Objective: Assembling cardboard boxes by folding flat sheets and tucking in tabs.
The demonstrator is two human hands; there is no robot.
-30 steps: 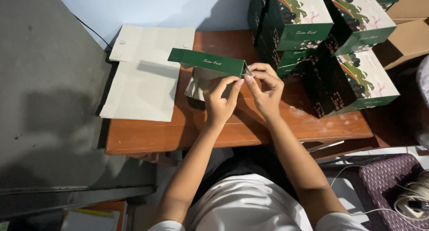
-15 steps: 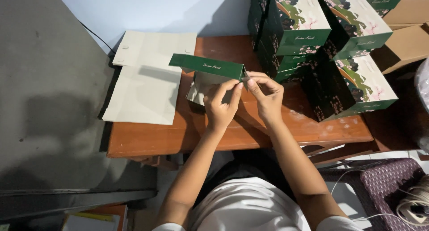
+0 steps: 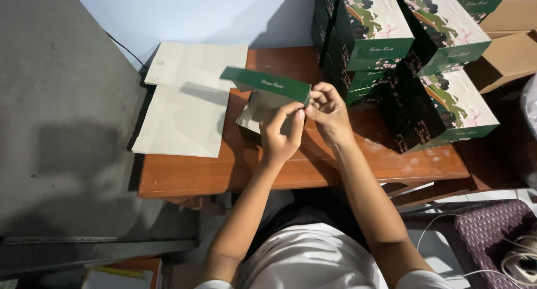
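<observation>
Where fingertips meet, green carton [image 3: 267, 86] between left hand [image 3: 279, 133], right hand [image 3: 329, 111]

Packing workshop: stacked green printed boxes [image 3: 386, 37], flat blanks [image 3: 187, 99], wooden bench [image 3: 313, 171]

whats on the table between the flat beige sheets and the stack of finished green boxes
In the head view, the half-folded green box held by the left hand and right hand.
</observation>
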